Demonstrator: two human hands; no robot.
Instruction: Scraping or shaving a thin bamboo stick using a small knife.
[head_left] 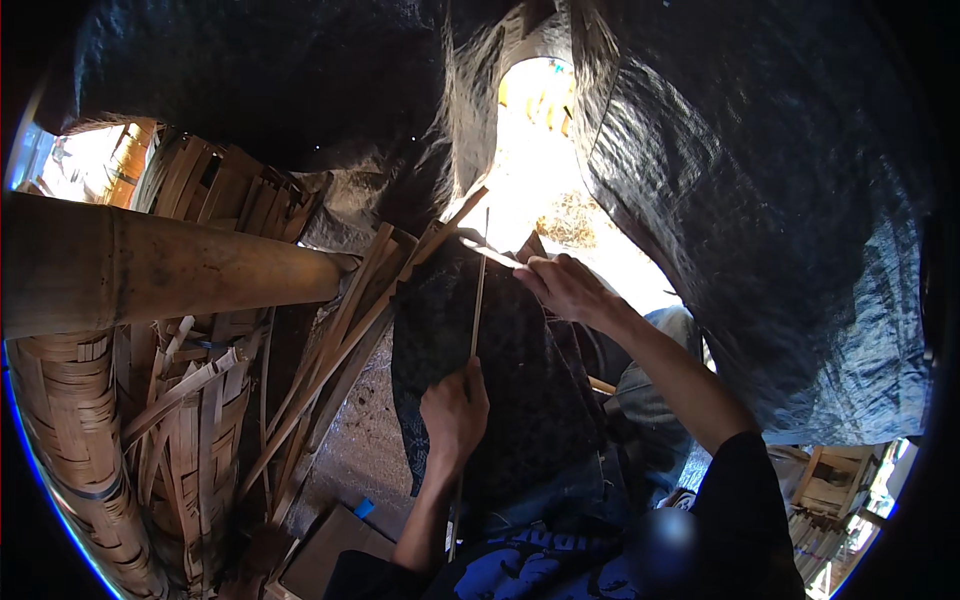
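My left hand (pixel 455 412) is closed around a thin bamboo strip (pixel 478 315), which stands up from the fist and also runs down below it toward my lap. Ahead and to the right, my right hand (pixel 570 288) grips a knife (pixel 492 252). Its pale, bright blade points left and crosses the strip near the upper end; I cannot tell whether the edge touches it. The handle is mostly hidden by my fingers. A dark patterned cloth (pixel 510 400) covers my lap beneath both hands.
A thick bamboo pole (pixel 180 265) juts in from the left above woven baskets (pixel 75 440). Long bamboo slats (pixel 340 350) lean beside my left arm. Dark plastic sheeting (pixel 760 200) hangs ahead and right, with a bright gap (pixel 540 130). A cardboard box (pixel 335 555) sits lower left.
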